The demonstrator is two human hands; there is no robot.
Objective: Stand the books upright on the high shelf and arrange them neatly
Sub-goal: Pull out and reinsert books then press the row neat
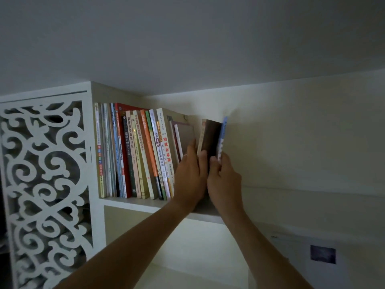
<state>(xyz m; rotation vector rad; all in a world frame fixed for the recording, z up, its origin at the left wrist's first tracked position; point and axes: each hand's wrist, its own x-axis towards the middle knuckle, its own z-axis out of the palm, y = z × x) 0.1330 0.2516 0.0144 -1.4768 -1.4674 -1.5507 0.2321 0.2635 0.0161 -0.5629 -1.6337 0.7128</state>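
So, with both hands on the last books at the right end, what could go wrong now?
1. The dark book and blue book stand apart from the row; released, they may tip into the gap.
2. The leaning grey book could slide down.
3. The left hand and right hand reach up to the shelf; a book could fall off.

Dim, soft frame (wide-angle bowing) — glow underneath.

Two bare forearms are showing, with no sleeves covering them up to the frame's lower edge. The left hand (190, 174) is wearing a thin pale ring at the base of one finger. The right hand (224, 180) is wearing nothing visible.
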